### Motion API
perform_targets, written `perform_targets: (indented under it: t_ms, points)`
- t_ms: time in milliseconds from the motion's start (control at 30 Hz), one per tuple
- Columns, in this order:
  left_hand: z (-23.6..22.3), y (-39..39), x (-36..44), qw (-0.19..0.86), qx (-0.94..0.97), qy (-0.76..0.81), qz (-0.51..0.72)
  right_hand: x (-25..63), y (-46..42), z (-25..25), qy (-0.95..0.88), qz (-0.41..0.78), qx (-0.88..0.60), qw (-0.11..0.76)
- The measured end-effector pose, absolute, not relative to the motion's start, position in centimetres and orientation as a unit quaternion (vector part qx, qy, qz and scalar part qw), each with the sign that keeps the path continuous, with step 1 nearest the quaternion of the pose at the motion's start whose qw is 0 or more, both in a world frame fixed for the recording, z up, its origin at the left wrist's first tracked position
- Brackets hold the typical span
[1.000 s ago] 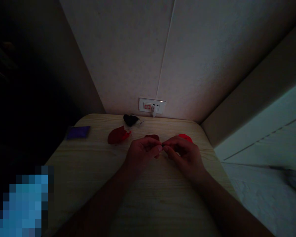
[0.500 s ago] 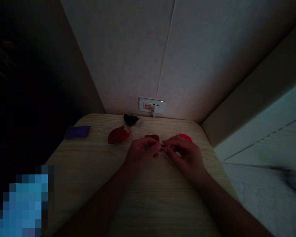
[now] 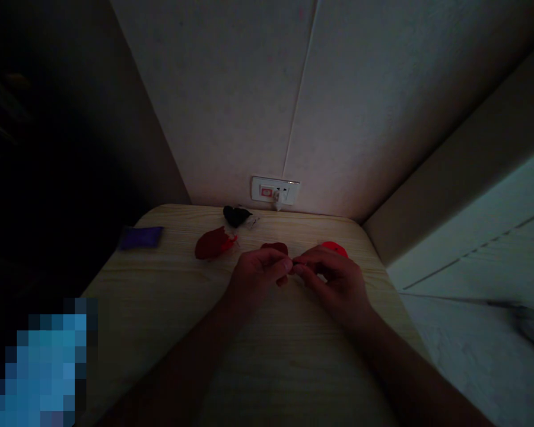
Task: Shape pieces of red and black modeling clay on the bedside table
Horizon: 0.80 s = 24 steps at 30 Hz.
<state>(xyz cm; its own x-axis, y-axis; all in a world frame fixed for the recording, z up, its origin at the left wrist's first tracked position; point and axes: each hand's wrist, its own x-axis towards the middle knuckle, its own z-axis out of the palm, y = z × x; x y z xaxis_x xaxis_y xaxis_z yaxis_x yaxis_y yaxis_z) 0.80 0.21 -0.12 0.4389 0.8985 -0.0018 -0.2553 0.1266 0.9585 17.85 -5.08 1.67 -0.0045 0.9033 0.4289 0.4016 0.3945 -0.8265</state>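
My left hand (image 3: 256,274) and my right hand (image 3: 333,283) meet over the middle of a pale wooden table (image 3: 258,362), fingertips pinched together on a tiny item too small and dark to name. Just behind the left fingers lies a dark red piece (image 3: 275,247). A brighter red piece (image 3: 335,247) shows behind my right hand. The light is very dim.
A larger red piece (image 3: 213,244) and a black bundle (image 3: 235,215) lie farther back. A purple flat item (image 3: 141,237) sits at the table's left edge. A wall socket with a plug (image 3: 275,191) is behind. A bed surface (image 3: 480,332) is on the right.
The pinched fingertips have shifted only slightly; the hands stay together at the same spot and nothing else on the table has moved.
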Motion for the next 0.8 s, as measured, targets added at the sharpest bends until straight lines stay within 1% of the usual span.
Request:
perform_targets:
  t_ms: [133,267,333,400,467,533,600,667,733,800]
  points:
    - [0.0,0.1,0.9,0.678,0.503,0.320,0.431,17.8,-5.1,1.9,-0.661,0.245,-0.498,0.504]
    - [0.2,0.1,1.0,0.671,0.505,0.319,0.439,17.7,-5.2,1.7,-0.633,0.280,-0.502,0.519]
    - [0.3,0.2,0.8,0.664,0.495,0.321,0.459,17.6,-5.2,1.6,-0.607,0.300,-0.508,0.532]
    - [0.4,0.4,0.4,0.634,0.492,0.336,0.492,17.6,-5.1,1.5,-0.583,0.315,-0.518,0.540]
    - [0.6,0.7,-0.2,0.566,0.521,0.370,0.521,17.6,-5.0,1.4,-0.570,0.326,-0.527,0.540]
    - [0.8,0.9,-0.8,0.456,0.592,0.414,0.520,17.7,-4.9,1.1,-0.565,0.338,-0.530,0.535]
    - [0.8,1.0,-1.2,0.328,0.675,0.444,0.489,17.8,-4.8,0.8,-0.566,0.349,-0.529,0.527]
    - [0.7,1.0,-1.3,0.230,0.740,0.451,0.442,17.8,-4.6,0.5,-0.570,0.353,-0.529,0.520]
    - [0.4,0.9,-1.2,0.175,0.782,0.454,0.390,17.8,-4.5,0.3,-0.582,0.342,-0.529,0.514]
    - [0.0,0.8,-0.9,0.140,0.807,0.463,0.338,17.8,-4.3,0.1,-0.595,0.323,-0.537,0.504]
